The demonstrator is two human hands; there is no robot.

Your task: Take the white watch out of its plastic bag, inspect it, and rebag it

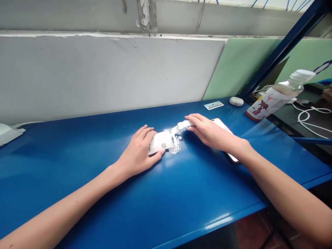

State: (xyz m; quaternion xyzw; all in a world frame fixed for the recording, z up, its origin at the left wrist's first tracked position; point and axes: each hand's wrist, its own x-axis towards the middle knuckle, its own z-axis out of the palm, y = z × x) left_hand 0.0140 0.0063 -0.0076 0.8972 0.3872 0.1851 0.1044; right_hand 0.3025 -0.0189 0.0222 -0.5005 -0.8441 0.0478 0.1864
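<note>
My left hand (138,149) rests on the blue table (166,193), its fingers curled over a small white flat packet (161,142) with printed marks. A clear plastic piece (176,144) lies against the packet's right end. My right hand (207,130) is just to the right, its fingertips pinching a narrow white strip (183,125) that runs up from the packet. Under my right wrist lies a smartphone (223,126) with a white face, partly hidden.
A plastic bottle (275,97) with a pictured label leans at the table's right end. A white earbud case (236,101) and a small white card (213,105) lie near the back wall. White cables (311,117) sit on the dark surface beyond. A white object (7,133) is at far left.
</note>
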